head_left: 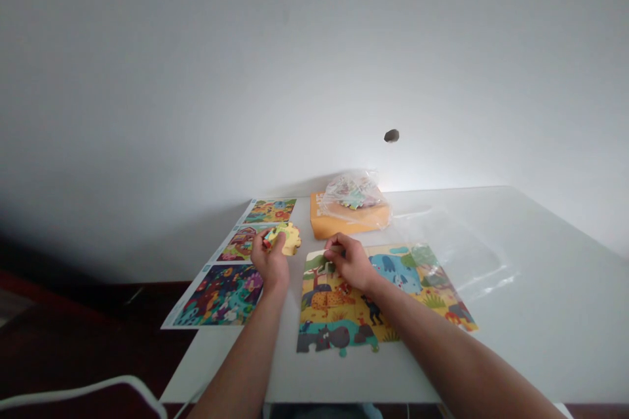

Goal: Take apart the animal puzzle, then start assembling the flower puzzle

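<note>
My left hand (271, 262) is closed round a small stack of yellow puzzle pieces (289, 239), thumb on top, raised over the edge of the picture sheet. Below and between my arms lies an animal puzzle (334, 308), joined from many pieces, showing a hippo, a leopard and blue elephants. My right hand (350, 263) is at its upper left part, fingers pinched at a pale piece by the top edge; the fingertips partly hide that piece. The right forearm crosses over the puzzle and covers some of it.
A sheet with three printed pictures (221, 294) overhangs the white table's left edge. Behind the puzzle, an orange box (337, 226) carries a clear plastic bag (356, 191) of pieces. Clear plastic film (457, 252) lies to the right. The wall stands behind; a white chair rim (113, 382) is at lower left.
</note>
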Demonstrator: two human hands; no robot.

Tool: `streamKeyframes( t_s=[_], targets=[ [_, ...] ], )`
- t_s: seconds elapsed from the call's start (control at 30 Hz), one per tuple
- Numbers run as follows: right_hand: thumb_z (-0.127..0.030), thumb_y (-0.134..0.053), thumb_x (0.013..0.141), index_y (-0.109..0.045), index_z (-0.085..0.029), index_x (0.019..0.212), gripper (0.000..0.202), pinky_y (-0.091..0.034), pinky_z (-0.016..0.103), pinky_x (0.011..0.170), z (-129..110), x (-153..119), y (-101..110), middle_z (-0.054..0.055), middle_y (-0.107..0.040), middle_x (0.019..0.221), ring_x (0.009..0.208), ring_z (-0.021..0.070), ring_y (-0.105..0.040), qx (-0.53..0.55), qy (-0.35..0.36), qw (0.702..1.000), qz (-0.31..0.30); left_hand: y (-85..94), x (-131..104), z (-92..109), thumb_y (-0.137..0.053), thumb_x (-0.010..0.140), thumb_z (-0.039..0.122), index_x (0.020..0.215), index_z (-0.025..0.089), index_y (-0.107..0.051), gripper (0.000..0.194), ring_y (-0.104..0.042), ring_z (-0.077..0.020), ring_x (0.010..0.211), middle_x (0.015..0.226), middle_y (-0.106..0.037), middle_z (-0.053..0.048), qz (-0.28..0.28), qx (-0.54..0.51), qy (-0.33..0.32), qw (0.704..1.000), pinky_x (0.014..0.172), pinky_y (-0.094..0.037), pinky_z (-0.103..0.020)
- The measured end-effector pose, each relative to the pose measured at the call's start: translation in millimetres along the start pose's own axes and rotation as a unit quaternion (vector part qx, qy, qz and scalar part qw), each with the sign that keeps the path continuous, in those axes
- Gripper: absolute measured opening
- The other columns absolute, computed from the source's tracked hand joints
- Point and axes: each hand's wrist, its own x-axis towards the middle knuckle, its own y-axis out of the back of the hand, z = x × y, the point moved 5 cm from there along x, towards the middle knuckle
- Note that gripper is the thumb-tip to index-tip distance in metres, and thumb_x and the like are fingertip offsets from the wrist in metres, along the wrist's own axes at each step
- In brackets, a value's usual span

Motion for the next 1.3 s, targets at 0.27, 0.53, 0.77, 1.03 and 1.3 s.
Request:
streamKeyframes(
  t_s=[0.27, 0.53, 0.77, 1.03, 1.3],
  targets=[
    [-0.025, -0.058, 0.081, -0.06, -0.018, 0.084, 0.008, -0.046, 0.025, 0.065, 1.7, 0.5, 3.4, 0.0, -0.062, 0.075, 0.069, 0.0141, -0.057, 0.054, -0.024, 0.998, 0.036, -27.8, -26.5, 22.1, -0.071, 0.071, 0.027, 0.088, 0.019, -0.068, 0.019, -0.059, -0.0197, 0.083, 0.086, -0.066, -0.002, -0.267, 0.033, 0.005, 0.963, 0.077, -0.045, -0.025],
    [-0.025, -0.058, 0.081, -0.061, -0.018, 0.085, 0.008, -0.045, 0.026, 0.069, 3.4, 2.7, 6.5, 0.001, -0.064, 0.079, 0.073, 0.0154, -0.058, 0.032, -0.029, 0.997, 0.066, -36.6, -36.6, 24.1, -0.058, 0.083, 0.04, 0.107, 0.018, -0.064, 0.033, -0.061, -0.0231, 0.098, 0.106, -0.067, -0.006, -0.406, 0.067, -0.029, 0.911, 0.087, -0.045, -0.03],
    [-0.019, -0.049, 0.084, -0.063, -0.017, 0.095, 0.018, -0.048, 0.027, 0.071, -8.7, -1.3, 10.5, 0.003, -0.066, 0.086, 0.077, 0.0158, -0.06, 0.051, 0.027, 0.996, 0.062, -36.8, -35.5, 15.0, -0.063, 0.081, 0.035, 0.104, 0.018, -0.065, 0.029, -0.062, -0.0227, 0.094, 0.101, -0.068, -0.005, -0.388, 0.103, -0.015, 0.916, 0.083, -0.046, -0.029],
    [-0.026, -0.057, 0.084, -0.062, -0.019, 0.098, 0.016, -0.049, 0.028, 0.073, 0.1, 3.2, 12.3, 0.003, -0.065, 0.088, 0.08, 0.0165, -0.061, 0.056, 0.009, 0.992, 0.11, -40.3, -40.4, 17.0, -0.065, 0.079, 0.036, 0.105, 0.019, -0.065, 0.031, -0.063, -0.02, 0.087, 0.099, -0.067, -0.004, -0.417, 0.09, 0.0, 0.905, 0.076, -0.047, -0.026],
    [-0.044, -0.059, 0.087, -0.054, -0.021, 0.108, 0.032, -0.045, 0.027, 0.065, -0.2, 1.6, 15.3, 0.0, -0.065, 0.08, 0.068, 0.0149, -0.058, -0.012, -0.032, 0.991, 0.128, -42.0, -39.4, 15.9, -0.074, 0.071, 0.032, 0.099, 0.019, -0.065, 0.032, -0.064, -0.0188, 0.083, 0.092, -0.068, -0.002, -0.398, 0.088, 0.014, 0.913, 0.075, -0.048, -0.026]
  ],
)
